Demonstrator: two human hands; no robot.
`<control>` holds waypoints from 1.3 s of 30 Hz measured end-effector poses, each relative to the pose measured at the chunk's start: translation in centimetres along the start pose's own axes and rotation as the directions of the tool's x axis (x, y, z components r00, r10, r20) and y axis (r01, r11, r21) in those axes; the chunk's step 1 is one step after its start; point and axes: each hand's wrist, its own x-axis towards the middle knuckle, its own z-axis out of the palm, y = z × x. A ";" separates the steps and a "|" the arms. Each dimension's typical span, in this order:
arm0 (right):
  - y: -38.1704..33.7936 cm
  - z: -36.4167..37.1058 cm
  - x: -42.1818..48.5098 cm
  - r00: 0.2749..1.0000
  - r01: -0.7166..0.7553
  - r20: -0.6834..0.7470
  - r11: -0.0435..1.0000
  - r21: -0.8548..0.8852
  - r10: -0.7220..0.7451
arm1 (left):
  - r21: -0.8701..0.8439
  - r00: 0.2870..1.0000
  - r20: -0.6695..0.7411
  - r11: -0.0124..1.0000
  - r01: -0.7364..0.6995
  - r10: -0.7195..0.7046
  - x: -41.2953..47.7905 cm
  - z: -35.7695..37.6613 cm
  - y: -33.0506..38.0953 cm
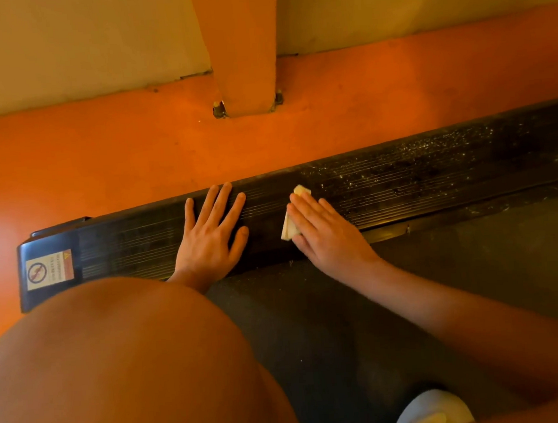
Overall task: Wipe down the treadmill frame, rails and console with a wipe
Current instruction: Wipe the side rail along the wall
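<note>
Pressing flat, the right grip [325, 231] kept the wipe [287, 230] against the top of the side rail [433, 174]. Its fingers were straight and laid over the folded sheet, which showed only beyond the fingertips and at the thumb side. The left grip [211, 236] rested just beside it to the left, unclenched, palm down on the same rail, holding nothing. The rail's long axis ran left to right past both grips. Pale dust specks [448, 146] lay on the rail to the right of the right grip. The stretch under the left grip and on toward the warning label [50, 269] looked dark and clean. On this evidence, the next stroke called for a rightward pass along the axis, the right grip being nearer. Nothing stood on that stretch. The belt [345, 322] lay on the near side, the orange floor [101, 151] and a post [243, 48] on the far side.
</note>
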 end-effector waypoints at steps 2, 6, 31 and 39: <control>1.0 -1.2 2.8 0.999 -0.022 0.042 0.999 -0.028 0.023 | -0.002 1.000 0.005 1.000 0.000 0.000 -0.1 0.0 -0.1; 0.9 -1.6 3.1 0.994 -0.098 0.034 0.995 -0.028 0.099 | 0.004 1.000 0.008 1.000 -0.003 0.003 -0.1 0.0 -0.3; 0.3 -1.5 1.2 0.997 -0.074 0.038 0.997 0.033 0.072 | -0.002 1.000 0.000 1.000 0.004 -0.004 -0.2 0.1 -0.2; -0.4 -1.0 -0.1 0.997 -0.056 0.048 0.998 0.012 0.055 | 0.001 1.000 -0.013 1.000 0.004 -0.004 -0.1 0.1 0.0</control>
